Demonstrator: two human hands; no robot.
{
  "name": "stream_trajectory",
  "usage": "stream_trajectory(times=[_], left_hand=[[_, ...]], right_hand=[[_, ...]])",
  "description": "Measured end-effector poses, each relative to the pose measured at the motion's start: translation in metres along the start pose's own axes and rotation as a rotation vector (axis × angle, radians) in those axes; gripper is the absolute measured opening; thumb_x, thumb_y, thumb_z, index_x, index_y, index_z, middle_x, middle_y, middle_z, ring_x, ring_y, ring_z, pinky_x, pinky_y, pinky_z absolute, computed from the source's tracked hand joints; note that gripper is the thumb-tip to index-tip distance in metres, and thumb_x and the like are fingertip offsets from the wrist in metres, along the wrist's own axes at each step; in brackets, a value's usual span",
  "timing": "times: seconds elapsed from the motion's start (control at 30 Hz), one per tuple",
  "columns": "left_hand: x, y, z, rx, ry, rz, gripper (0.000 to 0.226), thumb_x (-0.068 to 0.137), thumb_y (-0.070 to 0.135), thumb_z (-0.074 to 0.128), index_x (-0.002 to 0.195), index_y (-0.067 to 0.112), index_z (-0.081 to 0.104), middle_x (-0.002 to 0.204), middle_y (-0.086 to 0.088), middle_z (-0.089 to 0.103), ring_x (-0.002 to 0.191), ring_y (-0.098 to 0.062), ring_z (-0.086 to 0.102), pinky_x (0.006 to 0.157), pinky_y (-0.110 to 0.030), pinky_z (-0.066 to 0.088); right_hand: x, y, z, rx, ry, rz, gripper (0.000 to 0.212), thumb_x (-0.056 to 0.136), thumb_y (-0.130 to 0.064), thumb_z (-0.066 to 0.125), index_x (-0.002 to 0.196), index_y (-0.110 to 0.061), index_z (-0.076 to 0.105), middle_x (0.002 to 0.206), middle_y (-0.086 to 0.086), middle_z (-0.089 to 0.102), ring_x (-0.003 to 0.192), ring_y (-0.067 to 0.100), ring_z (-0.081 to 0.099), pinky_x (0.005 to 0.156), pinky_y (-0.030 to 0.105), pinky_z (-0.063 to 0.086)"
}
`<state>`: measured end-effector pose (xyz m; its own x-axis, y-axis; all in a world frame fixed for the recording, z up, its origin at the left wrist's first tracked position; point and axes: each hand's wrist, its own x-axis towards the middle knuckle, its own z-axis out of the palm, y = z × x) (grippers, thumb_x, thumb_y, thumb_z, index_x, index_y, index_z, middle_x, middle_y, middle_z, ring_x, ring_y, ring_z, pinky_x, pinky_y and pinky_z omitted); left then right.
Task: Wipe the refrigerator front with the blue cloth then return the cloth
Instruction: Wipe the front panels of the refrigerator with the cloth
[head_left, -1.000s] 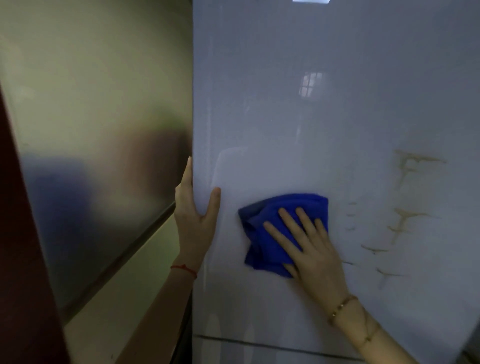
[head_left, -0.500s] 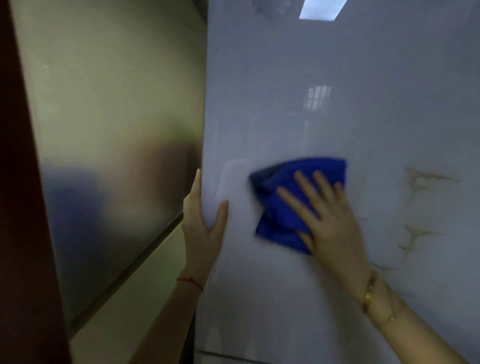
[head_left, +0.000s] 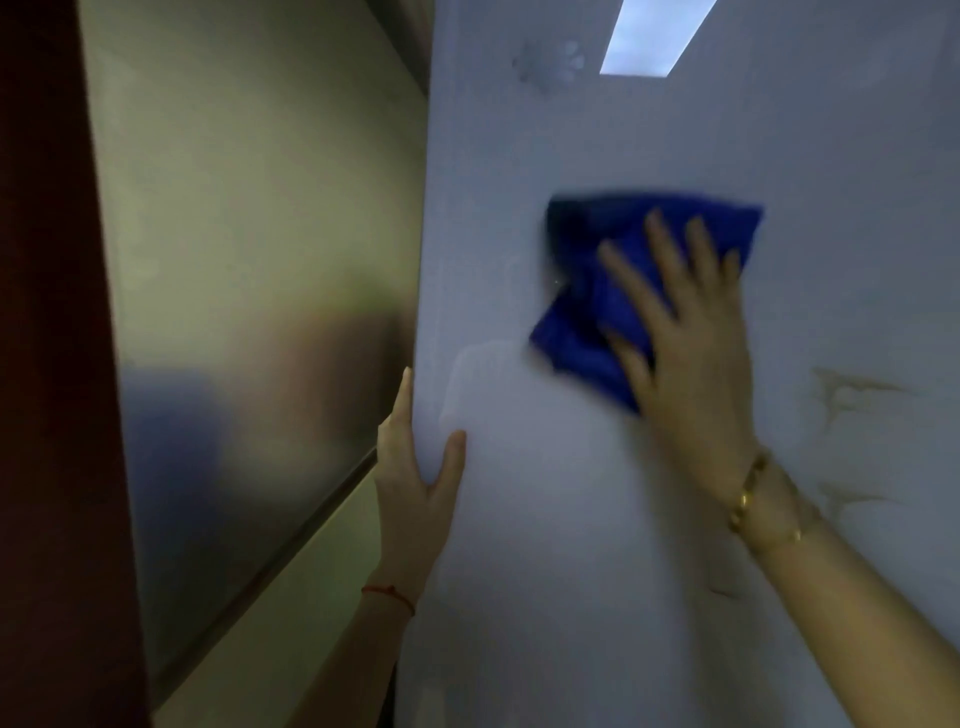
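Observation:
The glossy pale refrigerator front fills the right side of the view. A crumpled blue cloth lies flat against it at mid height. My right hand presses on the cloth with fingers spread, pointing up and left, blurred by motion. My left hand grips the door's left edge, thumb on the front face and fingers wrapped around the side. Brownish streaky stains mark the front to the right of my right hand.
A brushed metal side panel with a dark horizontal seam stands to the left of the door edge. A dark red-brown surface runs down the far left. A ceiling light reflection shows near the top of the door.
My right hand has slid the blue cloth upward and to the right across the door. My left hand has kept its grip on the door edge.

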<state>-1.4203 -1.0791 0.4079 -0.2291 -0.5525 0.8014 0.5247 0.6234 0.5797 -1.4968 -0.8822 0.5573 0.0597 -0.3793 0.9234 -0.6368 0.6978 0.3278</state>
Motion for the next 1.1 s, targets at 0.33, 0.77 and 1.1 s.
stream_trajectory(times=[0.33, 0.77, 1.1], left_hand=[[0.002, -0.001, -0.001, 0.036, -0.008, -0.001, 0.074, 0.086, 0.052, 0.055, 0.151, 0.037, 0.023, 0.13, 0.037, 0.038, 0.12, 0.018, 0.043, 0.095, 0.003, 0.035], [-0.01, 0.006, 0.005, 0.118, 0.084, 0.043, 0.073, 0.089, 0.045, 0.057, 0.152, 0.032, 0.022, 0.14, 0.01, 0.041, 0.131, -0.001, 0.044, 0.109, -0.016, 0.039], [-0.012, 0.029, 0.044, 0.39, 0.106, 0.32, 0.065, 0.095, 0.023, 0.057, 0.151, 0.005, 0.027, 0.16, -0.012, 0.024, 0.152, -0.026, 0.017, 0.127, -0.043, 0.013]], right_hand=[[-0.033, -0.033, 0.013, -0.02, -0.116, -0.232, 0.057, 0.095, -0.046, 0.044, 0.147, -0.024, 0.033, 0.157, 0.008, 0.026, 0.146, 0.031, 0.018, 0.122, 0.041, 0.003], [-0.12, -0.041, 0.02, -0.049, -0.178, -0.141, 0.072, 0.084, -0.043, 0.051, 0.149, -0.026, 0.026, 0.161, 0.005, 0.011, 0.15, 0.027, 0.003, 0.122, 0.04, -0.003], [-0.048, 0.028, -0.011, 0.046, 0.049, 0.214, 0.052, 0.099, -0.034, 0.046, 0.148, -0.023, 0.031, 0.159, 0.007, 0.017, 0.149, 0.03, 0.008, 0.123, 0.043, -0.002]])
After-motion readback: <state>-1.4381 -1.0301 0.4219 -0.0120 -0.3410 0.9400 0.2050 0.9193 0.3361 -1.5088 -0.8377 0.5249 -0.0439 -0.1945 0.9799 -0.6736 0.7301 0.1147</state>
